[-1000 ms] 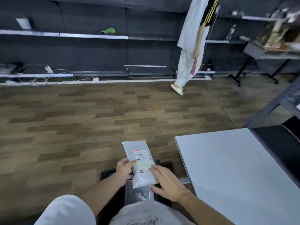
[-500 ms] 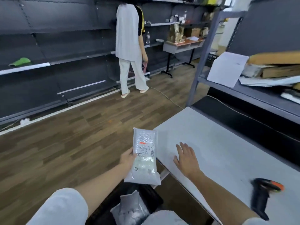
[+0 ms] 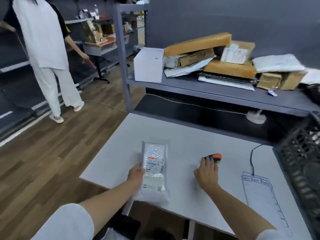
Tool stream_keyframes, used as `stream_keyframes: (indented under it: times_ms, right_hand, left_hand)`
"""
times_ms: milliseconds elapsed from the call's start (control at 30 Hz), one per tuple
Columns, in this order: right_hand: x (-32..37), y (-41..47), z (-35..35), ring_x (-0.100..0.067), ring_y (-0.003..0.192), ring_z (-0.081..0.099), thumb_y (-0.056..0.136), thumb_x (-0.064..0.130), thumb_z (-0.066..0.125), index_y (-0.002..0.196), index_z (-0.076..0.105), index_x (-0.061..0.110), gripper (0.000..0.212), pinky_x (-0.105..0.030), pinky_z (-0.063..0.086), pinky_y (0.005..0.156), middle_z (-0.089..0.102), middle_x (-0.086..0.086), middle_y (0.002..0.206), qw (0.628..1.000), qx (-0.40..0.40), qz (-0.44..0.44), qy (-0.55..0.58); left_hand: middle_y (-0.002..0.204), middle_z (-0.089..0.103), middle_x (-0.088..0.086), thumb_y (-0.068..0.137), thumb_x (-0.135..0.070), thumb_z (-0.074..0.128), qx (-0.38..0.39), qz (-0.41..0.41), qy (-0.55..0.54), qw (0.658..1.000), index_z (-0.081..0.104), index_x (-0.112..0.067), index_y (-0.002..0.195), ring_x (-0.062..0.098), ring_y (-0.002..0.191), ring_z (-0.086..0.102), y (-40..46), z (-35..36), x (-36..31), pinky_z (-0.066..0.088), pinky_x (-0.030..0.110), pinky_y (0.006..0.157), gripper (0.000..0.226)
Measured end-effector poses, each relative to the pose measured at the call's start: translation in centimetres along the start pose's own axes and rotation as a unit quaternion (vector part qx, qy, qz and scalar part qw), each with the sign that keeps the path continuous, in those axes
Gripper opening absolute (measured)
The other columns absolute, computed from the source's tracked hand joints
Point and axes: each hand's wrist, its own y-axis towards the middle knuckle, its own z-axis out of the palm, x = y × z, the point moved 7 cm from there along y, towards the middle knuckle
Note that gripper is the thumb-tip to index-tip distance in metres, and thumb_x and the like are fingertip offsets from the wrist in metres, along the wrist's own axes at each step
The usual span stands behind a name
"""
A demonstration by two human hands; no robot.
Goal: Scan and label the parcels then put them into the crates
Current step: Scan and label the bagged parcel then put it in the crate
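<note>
left hand (image 3: 136,174) grips parcel (image 3: 154,172) at tabletop (image 3: 190,135) near edge, overhanging; right hand (image 3: 207,172) fingers curling onto scanner (image 3: 214,157), grasp unclear. risk: slick bag slides off edge, label tilts from scanner

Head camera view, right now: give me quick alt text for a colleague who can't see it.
The left hand holds a clear bubble-wrap parcel, label up, at the near edge of a white table, while the right hand closes on a black-and-orange scanner. Behind the table, a grey shelf carries piled boxes and mailers; another person stands at left.
</note>
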Motion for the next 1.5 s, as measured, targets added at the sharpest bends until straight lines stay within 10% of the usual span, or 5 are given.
stream_keyframes:
  times_ms: [667, 867, 1033, 1500]
  right_hand:
    - [-6.7, 4.1, 4.0, -0.030, 0.125, 0.044, 0.089, 0.024, 0.060, 0.142, 0.024, 0.003, 0.068, -0.035, 0.039, 0.101, 0.040, -0.015, 0.134, 0.933, 0.132, 0.246, 0.228]
    - [-7.2, 5.1, 4.0, -0.028, 0.113, 0.049, 0.085, 0.011, 0.061, 0.132, 0.034, 0.001, 0.055, -0.030, 0.044, 0.091, 0.041, -0.016, 0.129, 0.922, 0.146, 0.258, 0.250]
    - [-7.7, 5.2, 3.3, -0.021, 0.082, 0.052, 0.082, 0.018, 0.068, 0.117, 0.046, -0.002, 0.046, -0.019, 0.039, 0.053, 0.054, -0.011, 0.103, 0.878, 0.119, 0.295, 0.357]
    - [-3.4, 3.8, 0.2, -0.016, 0.060, 0.054, 0.086, 0.035, 0.057, 0.091, 0.057, 0.008, 0.027, -0.029, 0.043, 0.058, 0.061, -0.005, 0.083, 0.762, 0.086, 0.259, 0.587]
  left_hand:
    - [0.119, 0.063, 0.014, 0.093, -0.004, 0.050, 0.048, -0.034, 0.088, 0.994, 0.055, -0.010, 0.127, 0.033, 0.104, 0.062, 9.4, 12.2, -1.9, 0.050, 0.045, 0.094, 0.035]
    - [0.122, 0.060, 0.018, 0.089, -0.005, 0.057, 0.053, -0.050, 0.118, 0.990, 0.050, -0.008, 0.127, 0.035, 0.102, 0.062, 11.6, 12.9, -2.9, 0.052, 0.043, 0.091, 0.038]
    - [0.121, 0.060, 0.016, 0.087, -0.010, 0.061, 0.061, -0.018, 0.178, 0.982, 0.046, -0.005, 0.127, 0.030, 0.098, 0.062, 12.4, 13.4, -3.3, 0.051, 0.034, 0.085, 0.042]
    - [0.102, 0.056, -0.001, 0.064, 0.011, 0.076, 0.160, 0.038, 0.190, 0.968, 0.041, -0.017, 0.124, 0.020, 0.097, 0.057, 11.4, 14.7, -3.5, 0.053, 0.029, 0.079, 0.075]
